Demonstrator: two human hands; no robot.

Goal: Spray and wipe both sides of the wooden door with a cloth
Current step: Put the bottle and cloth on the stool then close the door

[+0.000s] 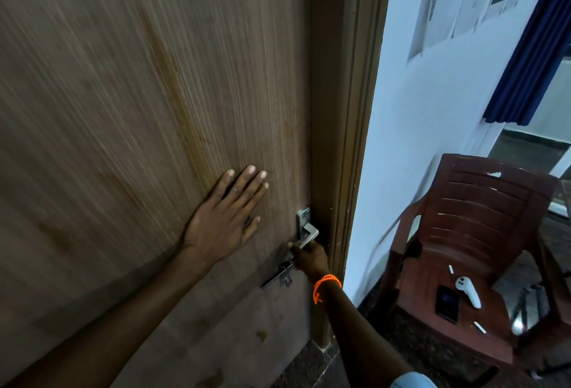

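Observation:
The wooden door [123, 94] fills the left and middle of the head view, its brown grain streaked with darker marks. My left hand [227, 214] lies flat on the door with fingers straight, just left of the lock plate. My right hand [309, 256], with an orange bead band at the wrist, grips the silver door handle [306, 234] at the door's right edge. A sliding bolt [279, 276] sits below the handle. No cloth or spray bottle is in view.
The dark brown door frame [349, 109] runs down beside the handle, then a white wall [432, 94]. A maroon plastic chair [472, 248] stands at the right with a black phone [447, 303] and a white controller [468, 291] on its seat. Blue curtain [531, 47] hangs at the upper right.

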